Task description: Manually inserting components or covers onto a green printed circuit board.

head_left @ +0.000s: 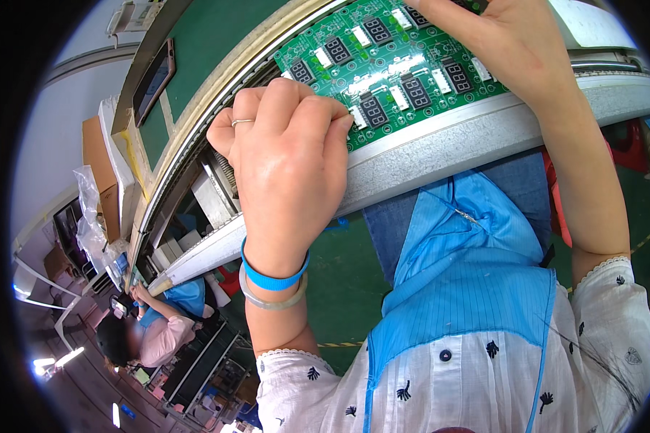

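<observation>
Green rectangular circuit board point(384, 72) with black digit displays point(415, 92) and white plastic connectors point(399, 97): upper centre of frame, along a grey metal rail point(440, 148). Left hand point(289, 159), centre: fingers curled together at the board's left end; tips hidden, pinch I cannot tell. Right hand point(516, 47), upper right: thumb extended over the board, other fingertips out of my view. Step, I judge: positioning the board; next move calls for light, even guidance.

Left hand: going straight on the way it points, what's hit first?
Likely the green rectangular circuit board, by the small black digit display just beyond the knuckles; depth under the left hand is unclear.
</observation>
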Demonstrator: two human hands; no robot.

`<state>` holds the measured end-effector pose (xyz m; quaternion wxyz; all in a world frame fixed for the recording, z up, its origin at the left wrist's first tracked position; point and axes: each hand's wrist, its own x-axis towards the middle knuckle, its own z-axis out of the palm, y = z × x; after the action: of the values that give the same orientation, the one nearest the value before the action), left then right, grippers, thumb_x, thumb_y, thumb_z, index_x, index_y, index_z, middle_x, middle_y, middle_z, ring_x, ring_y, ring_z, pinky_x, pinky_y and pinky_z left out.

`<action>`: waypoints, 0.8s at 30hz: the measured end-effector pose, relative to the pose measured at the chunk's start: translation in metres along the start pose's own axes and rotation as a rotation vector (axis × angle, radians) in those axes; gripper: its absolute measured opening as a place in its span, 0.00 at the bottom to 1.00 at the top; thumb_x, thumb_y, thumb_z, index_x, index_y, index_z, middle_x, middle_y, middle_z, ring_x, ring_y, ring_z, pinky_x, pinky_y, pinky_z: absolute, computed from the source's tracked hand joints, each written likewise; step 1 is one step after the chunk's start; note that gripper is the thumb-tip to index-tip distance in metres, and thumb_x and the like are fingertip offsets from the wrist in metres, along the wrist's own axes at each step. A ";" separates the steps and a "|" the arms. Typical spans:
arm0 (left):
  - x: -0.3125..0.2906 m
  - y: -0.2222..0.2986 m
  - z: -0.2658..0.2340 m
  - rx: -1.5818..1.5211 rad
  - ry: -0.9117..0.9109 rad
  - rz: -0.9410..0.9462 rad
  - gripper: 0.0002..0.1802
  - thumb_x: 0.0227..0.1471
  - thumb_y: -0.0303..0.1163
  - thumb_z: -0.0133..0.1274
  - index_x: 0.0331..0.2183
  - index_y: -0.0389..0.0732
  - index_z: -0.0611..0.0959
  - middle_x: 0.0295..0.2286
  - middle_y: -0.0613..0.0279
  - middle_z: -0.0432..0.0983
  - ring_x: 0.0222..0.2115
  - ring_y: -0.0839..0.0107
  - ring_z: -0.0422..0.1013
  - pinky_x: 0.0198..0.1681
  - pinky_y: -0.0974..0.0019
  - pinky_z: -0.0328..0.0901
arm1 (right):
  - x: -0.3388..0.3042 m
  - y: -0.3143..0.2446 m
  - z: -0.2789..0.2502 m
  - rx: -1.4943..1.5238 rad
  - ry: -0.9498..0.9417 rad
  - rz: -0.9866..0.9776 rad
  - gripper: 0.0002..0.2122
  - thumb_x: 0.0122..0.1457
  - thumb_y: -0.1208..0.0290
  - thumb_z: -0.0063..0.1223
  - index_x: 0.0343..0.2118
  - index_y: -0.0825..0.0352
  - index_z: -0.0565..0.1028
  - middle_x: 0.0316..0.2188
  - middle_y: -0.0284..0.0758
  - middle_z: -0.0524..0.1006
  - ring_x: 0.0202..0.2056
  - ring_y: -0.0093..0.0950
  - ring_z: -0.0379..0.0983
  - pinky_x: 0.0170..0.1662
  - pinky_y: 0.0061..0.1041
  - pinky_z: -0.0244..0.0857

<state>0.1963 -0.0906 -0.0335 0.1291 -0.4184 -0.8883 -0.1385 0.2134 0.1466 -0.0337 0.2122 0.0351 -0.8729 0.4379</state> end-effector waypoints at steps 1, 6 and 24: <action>0.001 0.000 0.000 0.021 0.003 0.014 0.05 0.43 0.28 0.66 0.25 0.47 0.83 0.29 0.69 0.72 0.36 0.63 0.67 0.44 0.53 0.53 | 0.000 0.000 0.000 -0.013 -0.001 0.004 0.07 0.55 0.75 0.61 0.34 0.73 0.82 0.30 0.42 0.81 0.33 0.31 0.78 0.38 0.27 0.71; 0.003 0.003 -0.003 0.082 -0.024 0.036 0.05 0.43 0.29 0.65 0.24 0.47 0.83 0.28 0.68 0.70 0.36 0.63 0.67 0.44 0.53 0.53 | -0.001 0.002 -0.001 -0.016 0.008 -0.036 0.07 0.55 0.75 0.61 0.34 0.74 0.82 0.30 0.42 0.81 0.33 0.31 0.78 0.38 0.28 0.71; 0.000 0.006 0.000 0.096 -0.040 -0.027 0.04 0.45 0.28 0.64 0.27 0.45 0.84 0.30 0.66 0.72 0.36 0.61 0.68 0.46 0.52 0.54 | -0.001 0.004 -0.001 0.019 0.004 -0.049 0.07 0.54 0.76 0.61 0.34 0.74 0.82 0.29 0.42 0.81 0.31 0.29 0.78 0.36 0.26 0.71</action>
<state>0.2008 -0.0874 -0.0327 0.1292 -0.4024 -0.9019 -0.0890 0.2133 0.1501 -0.0366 0.2241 0.0574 -0.8672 0.4410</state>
